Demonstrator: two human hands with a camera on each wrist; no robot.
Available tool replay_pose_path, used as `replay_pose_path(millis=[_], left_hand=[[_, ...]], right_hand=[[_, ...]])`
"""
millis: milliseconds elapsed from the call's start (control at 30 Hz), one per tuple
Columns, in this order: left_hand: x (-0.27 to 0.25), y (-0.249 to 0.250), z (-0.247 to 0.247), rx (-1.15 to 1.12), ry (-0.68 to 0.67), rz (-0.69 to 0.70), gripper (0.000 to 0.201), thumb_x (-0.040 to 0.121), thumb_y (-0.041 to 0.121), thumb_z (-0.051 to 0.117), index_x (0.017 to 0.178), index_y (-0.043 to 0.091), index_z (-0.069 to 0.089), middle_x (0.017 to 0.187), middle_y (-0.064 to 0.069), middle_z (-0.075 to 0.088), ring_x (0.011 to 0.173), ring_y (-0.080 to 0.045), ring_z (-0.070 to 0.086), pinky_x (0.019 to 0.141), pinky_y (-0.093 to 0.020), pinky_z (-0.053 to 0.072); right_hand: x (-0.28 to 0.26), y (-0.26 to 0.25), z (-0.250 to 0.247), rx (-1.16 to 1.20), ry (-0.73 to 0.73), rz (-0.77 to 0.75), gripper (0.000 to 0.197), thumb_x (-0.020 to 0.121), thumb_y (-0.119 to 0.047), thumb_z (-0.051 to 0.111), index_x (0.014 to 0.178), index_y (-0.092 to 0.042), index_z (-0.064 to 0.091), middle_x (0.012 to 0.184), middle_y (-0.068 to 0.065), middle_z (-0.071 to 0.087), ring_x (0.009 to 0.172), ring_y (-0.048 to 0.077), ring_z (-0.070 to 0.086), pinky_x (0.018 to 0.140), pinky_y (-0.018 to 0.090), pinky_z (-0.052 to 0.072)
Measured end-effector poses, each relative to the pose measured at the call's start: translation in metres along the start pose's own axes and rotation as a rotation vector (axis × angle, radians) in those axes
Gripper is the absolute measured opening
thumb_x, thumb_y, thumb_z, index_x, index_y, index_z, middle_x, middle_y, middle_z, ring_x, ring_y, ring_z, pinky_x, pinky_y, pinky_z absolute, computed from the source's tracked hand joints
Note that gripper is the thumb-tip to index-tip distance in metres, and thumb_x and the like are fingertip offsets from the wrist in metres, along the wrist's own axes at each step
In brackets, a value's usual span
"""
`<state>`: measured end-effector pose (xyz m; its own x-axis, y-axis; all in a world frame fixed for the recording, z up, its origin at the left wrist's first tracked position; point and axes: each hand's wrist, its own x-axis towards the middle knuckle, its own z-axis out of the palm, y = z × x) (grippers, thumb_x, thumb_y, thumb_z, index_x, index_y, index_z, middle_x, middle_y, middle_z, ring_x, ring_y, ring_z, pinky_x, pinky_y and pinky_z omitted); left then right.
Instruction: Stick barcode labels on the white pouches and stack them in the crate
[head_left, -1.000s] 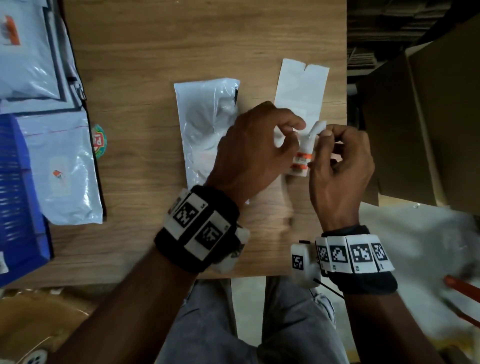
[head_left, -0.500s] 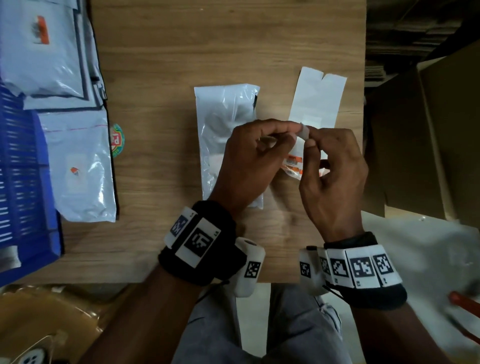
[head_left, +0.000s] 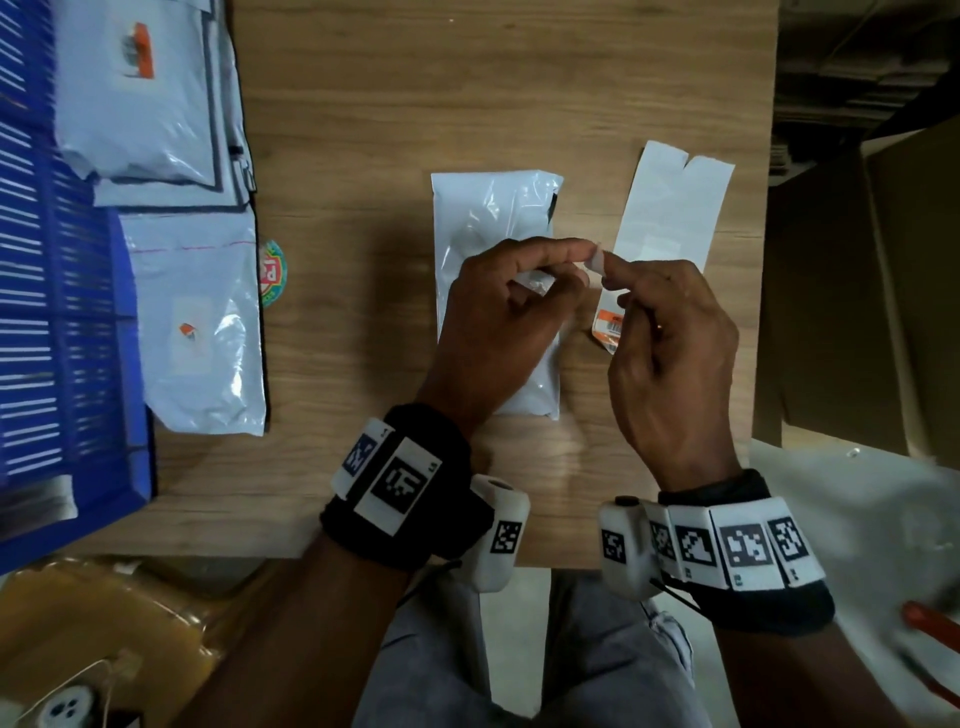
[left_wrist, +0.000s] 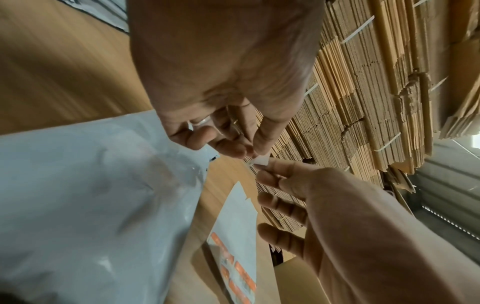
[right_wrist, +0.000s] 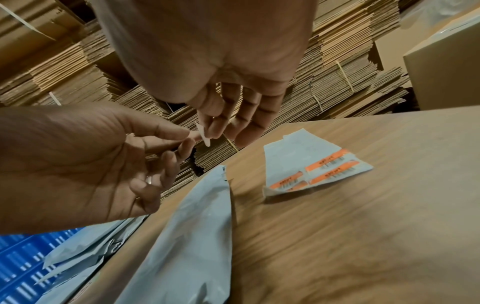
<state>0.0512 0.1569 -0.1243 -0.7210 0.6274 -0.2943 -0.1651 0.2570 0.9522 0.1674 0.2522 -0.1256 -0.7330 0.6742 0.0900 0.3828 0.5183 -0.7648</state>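
— Above the wooden table (head_left: 363, 130), what do the hands have?
— The left hand (head_left: 498, 317) and right hand (head_left: 670, 353) meet fingertip to fingertip over the table, both pinching one small white barcode label (head_left: 596, 261) between thumb and forefinger. The other fingers are loosely curled. The label's face is turned away, so nothing on it can be read.
— And the pouch?
— One white pouch (head_left: 498, 218) lies flat under the left hand, its long axis running away from the person, with a dark strip at the far right corner. Just right of it lies the label sheet (head_left: 675, 213), also lengthwise away from the person, notched at its far end; the orange-banded barcode labels (right_wrist: 324, 162) sit at its near end. Their print is too small to read.
— The rest?
— On the left, the blue crate (head_left: 57, 312) and more white pouches (head_left: 192, 332) beside it, two bearing orange-marked labels. A round red-and-green sticker (head_left: 272, 273) peeks out, its lettering unreadable. A cardboard box (head_left: 857, 291) stands to the right.
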Motion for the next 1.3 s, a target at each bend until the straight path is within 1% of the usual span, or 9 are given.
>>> replay_pose_path(millis=[133, 200, 333, 467, 700, 800, 1067, 1233, 1300], left_hand=[[-0.001, -0.001, -0.009, -0.035, 0.012, -0.051, 0.018, 0.093, 0.005, 0.067, 0.107, 0.012, 0.076, 0.087, 0.013, 0.071, 0.077, 0.001, 0.064, 0.074, -0.026, 0.055], [-0.003, 0.002, -0.013, -0.074, 0.004, -0.087, 0.016, 0.094, 0.005, 0.066, 0.104, 0.012, 0.075, 0.089, 0.011, 0.072, 0.076, 0.001, 0.064, 0.070, -0.021, 0.053], [-0.006, 0.008, -0.016, -0.113, 0.008, -0.188, 0.010, 0.098, 0.016, 0.064, 0.100, 0.013, 0.073, 0.080, 0.019, 0.069, 0.070, 0.006, 0.060, 0.058, -0.007, 0.042], [-0.007, 0.007, -0.015, -0.111, 0.013, -0.226, 0.016, 0.095, 0.030, 0.068, 0.088, 0.016, 0.072, 0.079, 0.014, 0.070, 0.067, 0.004, 0.059, 0.057, -0.007, 0.043], [-0.012, -0.014, -0.028, -0.021, -0.016, -0.139, 0.017, 0.096, 0.009, 0.065, 0.090, 0.023, 0.071, 0.090, 0.010, 0.073, 0.064, -0.004, 0.064, 0.062, -0.017, 0.049], [-0.026, -0.020, -0.035, 0.002, 0.004, -0.089, 0.007, 0.094, 0.005, 0.068, 0.097, 0.010, 0.071, 0.094, 0.004, 0.072, 0.063, -0.005, 0.067, 0.059, -0.016, 0.049], [-0.074, -0.031, -0.011, -0.150, 0.319, -0.216, 0.021, 0.087, 0.002, 0.073, 0.104, 0.008, 0.061, 0.092, 0.002, 0.070, 0.075, -0.008, 0.067, 0.060, -0.024, 0.055], [-0.083, -0.029, 0.021, -0.210, 0.482, -0.293, 0.031, 0.081, 0.005, 0.077, 0.095, 0.027, 0.058, 0.088, 0.002, 0.073, 0.081, -0.013, 0.070, 0.067, -0.044, 0.061], [-0.083, -0.030, 0.027, -0.241, 0.537, -0.324, 0.035, 0.079, 0.007, 0.079, 0.093, 0.030, 0.057, 0.091, -0.001, 0.073, 0.086, -0.012, 0.070, 0.071, -0.050, 0.061]], right_hand=[[0.002, -0.004, -0.001, 0.044, 0.045, 0.036, 0.037, 0.096, 0.003, 0.047, 0.119, -0.012, 0.073, 0.106, 0.000, 0.065, 0.095, 0.003, 0.062, 0.066, 0.021, 0.052], [0.003, -0.007, -0.001, 0.074, 0.044, 0.074, 0.028, 0.099, -0.004, 0.056, 0.116, -0.015, 0.073, 0.107, -0.002, 0.065, 0.092, 0.003, 0.065, 0.058, 0.016, 0.050], [0.005, -0.009, -0.001, 0.121, -0.010, 0.117, 0.018, 0.096, -0.014, 0.071, 0.113, -0.017, 0.074, 0.107, -0.004, 0.066, 0.092, 0.009, 0.068, 0.060, 0.018, 0.054], [0.006, -0.013, -0.002, 0.118, -0.043, 0.135, 0.017, 0.090, -0.026, 0.081, 0.105, -0.019, 0.075, 0.096, -0.007, 0.067, 0.090, 0.009, 0.067, 0.063, 0.020, 0.051], [0.003, -0.016, -0.001, 0.175, -0.110, 0.223, 0.006, 0.095, -0.020, 0.073, 0.098, -0.015, 0.074, 0.094, 0.002, 0.072, 0.087, 0.013, 0.069, 0.072, 0.019, 0.052], [-0.002, -0.018, -0.001, 0.162, -0.165, 0.242, 0.005, 0.097, -0.020, 0.070, 0.098, -0.017, 0.073, 0.093, 0.004, 0.070, 0.087, 0.015, 0.066, 0.066, 0.024, 0.053], [-0.015, -0.023, -0.006, 0.109, -0.309, 0.237, 0.005, 0.098, -0.019, 0.068, 0.099, -0.017, 0.073, 0.099, -0.002, 0.072, 0.091, 0.011, 0.067, 0.071, 0.030, 0.058], [-0.008, -0.012, -0.015, 0.049, -0.361, 0.161, 0.005, 0.098, -0.016, 0.069, 0.097, -0.016, 0.073, 0.099, -0.003, 0.072, 0.091, 0.010, 0.067, 0.069, 0.016, 0.052], [-0.002, -0.008, -0.016, 0.041, -0.387, 0.152, 0.006, 0.098, -0.018, 0.069, 0.097, -0.016, 0.074, 0.099, -0.004, 0.074, 0.092, 0.011, 0.068, 0.073, 0.020, 0.054]])
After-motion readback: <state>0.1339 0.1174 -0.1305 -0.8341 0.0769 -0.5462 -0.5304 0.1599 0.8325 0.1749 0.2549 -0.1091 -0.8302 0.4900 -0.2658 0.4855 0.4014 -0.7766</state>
